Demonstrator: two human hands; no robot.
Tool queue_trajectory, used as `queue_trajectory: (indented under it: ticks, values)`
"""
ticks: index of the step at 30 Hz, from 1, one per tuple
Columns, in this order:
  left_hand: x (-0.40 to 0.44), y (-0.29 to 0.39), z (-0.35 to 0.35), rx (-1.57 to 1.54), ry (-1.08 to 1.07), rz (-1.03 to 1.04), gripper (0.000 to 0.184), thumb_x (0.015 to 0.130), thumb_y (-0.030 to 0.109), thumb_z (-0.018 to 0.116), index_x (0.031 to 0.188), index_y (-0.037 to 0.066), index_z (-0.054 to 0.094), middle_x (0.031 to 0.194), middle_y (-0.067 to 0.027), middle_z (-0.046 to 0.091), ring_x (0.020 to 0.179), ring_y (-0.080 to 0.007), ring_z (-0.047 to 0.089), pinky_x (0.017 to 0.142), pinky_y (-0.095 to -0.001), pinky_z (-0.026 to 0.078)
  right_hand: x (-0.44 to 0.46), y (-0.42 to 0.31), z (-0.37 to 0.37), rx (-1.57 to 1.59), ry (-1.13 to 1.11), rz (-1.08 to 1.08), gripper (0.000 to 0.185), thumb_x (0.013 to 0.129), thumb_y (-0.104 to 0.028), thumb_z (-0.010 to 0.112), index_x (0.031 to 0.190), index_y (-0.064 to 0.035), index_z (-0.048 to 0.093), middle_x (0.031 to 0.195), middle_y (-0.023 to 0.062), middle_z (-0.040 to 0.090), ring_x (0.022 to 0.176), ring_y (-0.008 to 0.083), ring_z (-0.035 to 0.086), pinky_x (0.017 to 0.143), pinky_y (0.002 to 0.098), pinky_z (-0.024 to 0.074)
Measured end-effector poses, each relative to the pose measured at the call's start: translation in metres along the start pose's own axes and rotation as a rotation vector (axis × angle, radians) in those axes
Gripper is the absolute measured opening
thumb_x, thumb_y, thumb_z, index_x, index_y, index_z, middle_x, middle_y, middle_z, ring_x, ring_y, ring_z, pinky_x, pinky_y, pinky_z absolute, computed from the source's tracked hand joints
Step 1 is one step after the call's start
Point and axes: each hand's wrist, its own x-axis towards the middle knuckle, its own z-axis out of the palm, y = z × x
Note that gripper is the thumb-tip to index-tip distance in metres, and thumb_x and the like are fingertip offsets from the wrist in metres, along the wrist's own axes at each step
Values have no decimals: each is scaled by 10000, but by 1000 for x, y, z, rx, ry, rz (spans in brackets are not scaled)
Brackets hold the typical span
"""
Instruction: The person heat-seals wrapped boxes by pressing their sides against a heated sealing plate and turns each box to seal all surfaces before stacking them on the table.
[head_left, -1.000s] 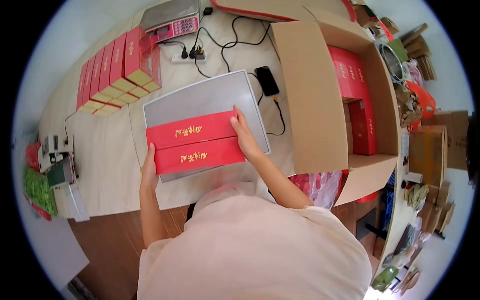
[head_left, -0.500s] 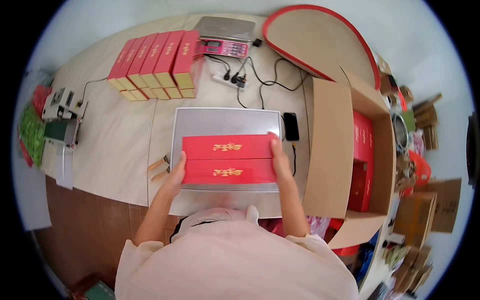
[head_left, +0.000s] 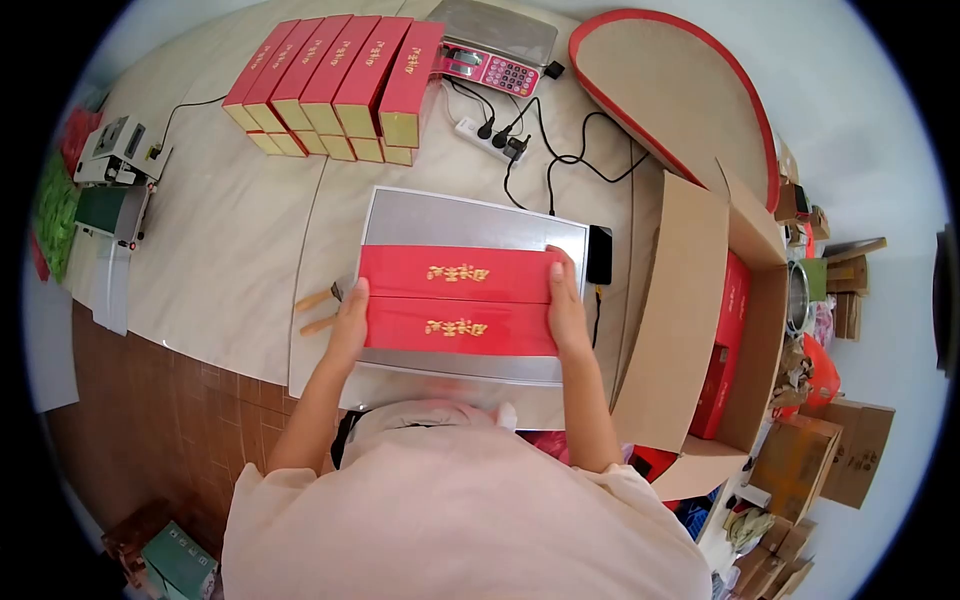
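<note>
Two long red boxes with gold lettering lie side by side between my hands, the far red box [head_left: 400, 271] and the near red box [head_left: 400, 322]. My left hand [head_left: 349, 318] presses on their left ends, and my right hand [head_left: 566, 303] grips the right ends with fingers over the far corner. Under them is a grey panel with a white frame [head_left: 480, 220]; I cannot tell whether the boxes touch it. Two wooden-handled tools [head_left: 318, 312] lie left of my left hand. A black phone [head_left: 599, 255] lies beyond my right hand.
Stacked red and gold boxes [head_left: 345, 75] stand at the back left, beside a scale with a pink keypad [head_left: 490, 70]. A power strip [head_left: 490, 138] trails cables. At right, an open carton [head_left: 680, 310] holds red boxes. A red-rimmed tray [head_left: 680, 90] lies behind it.
The camera view has shifted and tilted slightly. Both hands still hold the two red boxes, which appear slightly nearer the panel's left side.
</note>
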Motion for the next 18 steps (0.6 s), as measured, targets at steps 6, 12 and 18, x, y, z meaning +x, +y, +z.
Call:
queue_trajectory:
  ticks: [6, 12, 18]
  values:
    - [1, -19, -73, 87, 59, -22, 672, 995, 519, 303, 1328, -48, 445, 1312, -141, 518, 1200, -201, 488, 1033, -312, 341, 14, 33, 62, -52, -81, -112, 513, 1022, -394, 280, 1338, 1, 369, 1333, 195, 437, 1274, 296, 392, 1079, 359, 269]
    - [-19, 6, -112, -319, 66, -172, 637, 990, 508, 321, 1364, -3, 398, 1352, -109, 495, 1221, -203, 489, 1024, -337, 385, 7, 45, 123, -38, -55, -180, 485, 1024, -382, 278, 1315, -20, 415, 1308, 206, 477, 1259, 310, 431, 1054, 353, 309]
    - [-27, 22, -95, -187, 52, -77, 606, 999, 472, 343, 1358, -11, 412, 1362, -111, 481, 1236, -190, 474, 1035, -328, 369, 5, 41, 100, 6, -2, -172, 480, 1026, -368, 257, 1281, -19, 466, 1225, 226, 545, 1180, 345, 503, 1012, 373, 360]
